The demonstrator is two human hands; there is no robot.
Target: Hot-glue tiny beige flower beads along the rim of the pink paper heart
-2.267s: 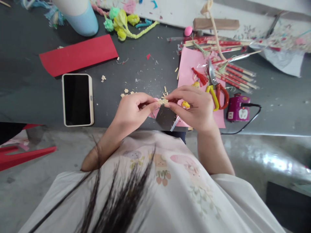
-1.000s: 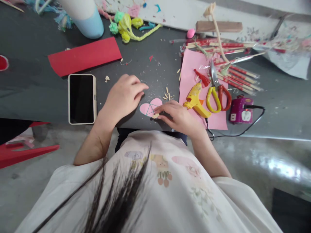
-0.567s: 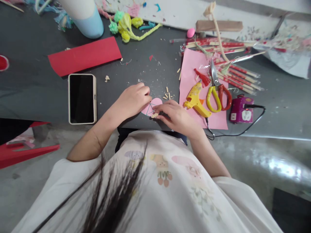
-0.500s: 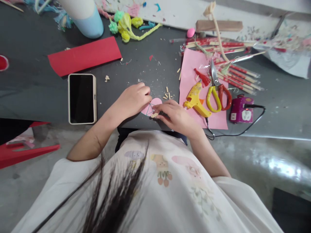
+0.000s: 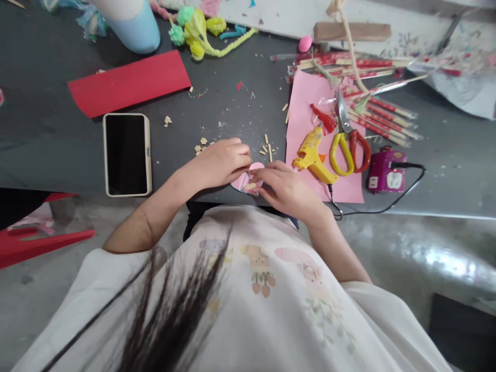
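Note:
A small pink paper heart (image 5: 252, 169) lies at the near edge of the dark table (image 5: 46, 134), mostly covered by my hands. My left hand (image 5: 222, 163) rests on its left side with the fingers curled and pressed down on the paper. My right hand (image 5: 284, 188) lies on its right side, fingertips pinching a tiny pale wooden piece (image 5: 250, 185) against the heart. Small pale wood bits (image 5: 267, 149) lie scattered just beyond the heart.
A phone (image 5: 126, 154) lies to the left, red card (image 5: 127, 82) behind it. To the right on pink paper (image 5: 310, 98) sit a yellow glue gun (image 5: 313, 155), scissors (image 5: 346, 147) and a purple plug box (image 5: 385, 174) with a black cord. Wrapped sticks (image 5: 380, 111) and yarn (image 5: 201, 36) lie further back.
The small wooden piece came down from in front of me onto the pink heart. My left hand reached out over the table, then drew back onto the heart beside my right hand.

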